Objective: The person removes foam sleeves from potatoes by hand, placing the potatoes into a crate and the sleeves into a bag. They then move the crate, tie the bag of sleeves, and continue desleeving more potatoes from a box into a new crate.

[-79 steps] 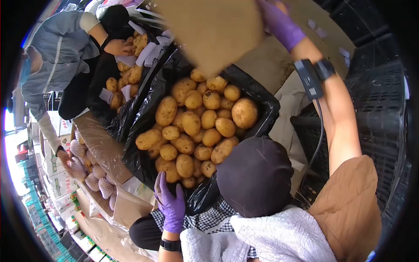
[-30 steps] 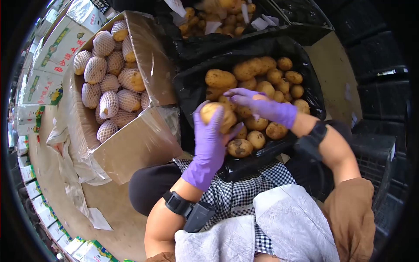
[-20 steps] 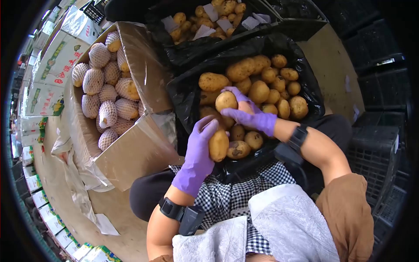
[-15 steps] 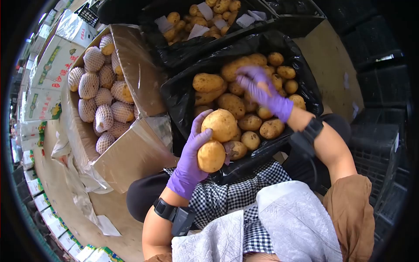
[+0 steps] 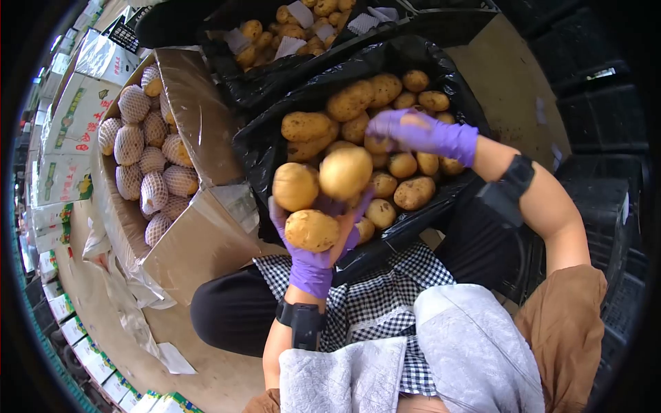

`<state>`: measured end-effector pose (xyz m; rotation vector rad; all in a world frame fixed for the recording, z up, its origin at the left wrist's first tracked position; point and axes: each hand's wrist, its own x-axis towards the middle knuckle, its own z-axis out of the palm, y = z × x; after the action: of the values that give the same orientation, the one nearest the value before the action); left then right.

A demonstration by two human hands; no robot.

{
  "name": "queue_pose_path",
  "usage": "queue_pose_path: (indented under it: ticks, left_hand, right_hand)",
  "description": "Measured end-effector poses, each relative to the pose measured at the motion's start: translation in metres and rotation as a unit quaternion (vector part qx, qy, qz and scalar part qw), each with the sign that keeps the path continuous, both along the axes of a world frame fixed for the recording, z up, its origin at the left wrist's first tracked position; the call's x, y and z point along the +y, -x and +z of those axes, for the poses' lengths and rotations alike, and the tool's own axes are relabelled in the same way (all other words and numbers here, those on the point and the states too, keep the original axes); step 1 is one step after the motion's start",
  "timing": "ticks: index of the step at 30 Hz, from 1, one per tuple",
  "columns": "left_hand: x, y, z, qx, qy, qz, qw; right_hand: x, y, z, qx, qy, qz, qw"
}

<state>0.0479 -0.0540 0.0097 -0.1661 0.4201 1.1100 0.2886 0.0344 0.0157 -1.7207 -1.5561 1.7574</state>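
My left hand (image 5: 310, 268), in a purple glove, is palm up with its fingers spread around potatoes. One potato (image 5: 312, 230) rests on the palm, and another potato (image 5: 296, 186) sits near the fingertips. A third potato (image 5: 345, 172), smeared by motion, is above the fingers on the right side. My right hand (image 5: 416, 131), also gloved, is over the pile with its fingers stretched to the left and loosely apart. Beneath both hands is a crate lined with black plastic (image 5: 258, 148), holding loose potatoes, some with dark soil marks.
To the left stands a cardboard box (image 5: 213, 234) with several potatoes in foam net sleeves (image 5: 153, 193). Another black-lined crate of potatoes (image 5: 292, 31) with white foam pieces is at the back. Black plastic crates (image 5: 592, 165) stand at the right, and printed cartons (image 5: 76, 131) at the far left.
A third potato has appeared at my left hand, which has turned palm up and opened wider. My right hand has moved slightly down and its fingers point left. The view has shifted a little.
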Motion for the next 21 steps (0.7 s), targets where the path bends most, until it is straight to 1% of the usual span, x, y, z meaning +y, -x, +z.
queue_pose_path:
  ticks: [1,2,3,4,5,7,9,10,13,14,16,17,18,19,20,21]
  left_hand:
    - [0.002,0.003,0.007,-0.041,0.012,0.0,0.999]
    - [0.004,0.007,0.013,-0.081,0.024,-0.001,0.996]
    - [0.002,0.01,0.006,-0.085,0.045,-0.006,0.995]
    - [-0.001,0.012,-0.003,-0.084,0.006,-0.023,0.996]
    - [-0.003,0.013,-0.012,-0.082,-0.034,-0.038,0.995]
    - [-0.009,0.014,-0.026,-0.076,0.006,-0.08,0.994]
    - [-0.009,0.009,-0.028,-0.085,0.031,-0.137,0.987]
    - [-0.011,0.005,-0.028,-0.018,0.067,-0.152,0.986]
    - [-0.018,0.0,-0.038,0.018,0.089,-0.196,0.976]
    - [-0.019,0.001,-0.043,0.027,0.094,-0.211,0.973]
    - [-0.02,0.0,-0.041,0.052,0.067,-0.223,0.971]
    - [-0.022,0.0,-0.041,0.057,0.061,-0.223,0.971]
    - [-0.023,0.0,-0.039,0.062,0.056,-0.222,0.971]
    - [-0.022,-0.001,-0.036,0.067,0.049,-0.222,0.972]
    - [-0.022,-0.003,-0.031,0.058,0.036,-0.215,0.974]
    - [-0.022,-0.006,-0.025,0.048,0.022,-0.209,0.977]
  right_hand:
    - [-0.007,-0.007,-0.018,-0.137,-0.056,0.154,0.977]
    - [-0.016,-0.016,-0.044,-0.267,-0.109,0.302,0.909]
    - [-0.036,-0.017,-0.059,-0.339,-0.183,0.323,0.865]
    - [-0.052,-0.012,-0.065,-0.406,-0.254,0.339,0.81]
    - [-0.055,-0.012,-0.071,-0.403,-0.279,0.349,0.799]
    - [-0.051,-0.009,-0.057,-0.393,-0.258,0.4,0.787]
    - [-0.043,-0.016,-0.05,-0.387,-0.248,0.434,0.775]
    - [-0.042,-0.019,-0.053,-0.39,-0.265,0.445,0.761]
    - [-0.039,-0.02,-0.074,-0.404,-0.306,0.479,0.717]
    - [-0.038,-0.025,-0.077,-0.396,-0.299,0.488,0.718]
    - [-0.033,-0.024,-0.057,-0.379,-0.283,0.507,0.72]
    - [-0.03,-0.025,-0.04,-0.354,-0.231,0.472,0.774]
    - [-0.029,-0.026,-0.03,-0.296,-0.172,0.376,0.861]
    - [-0.032,-0.028,-0.027,-0.219,-0.228,0.326,0.891]
    - [-0.037,-0.028,-0.022,-0.14,-0.281,0.271,0.91]
    - [-0.043,-0.017,-0.01,-0.13,-0.255,0.272,0.919]
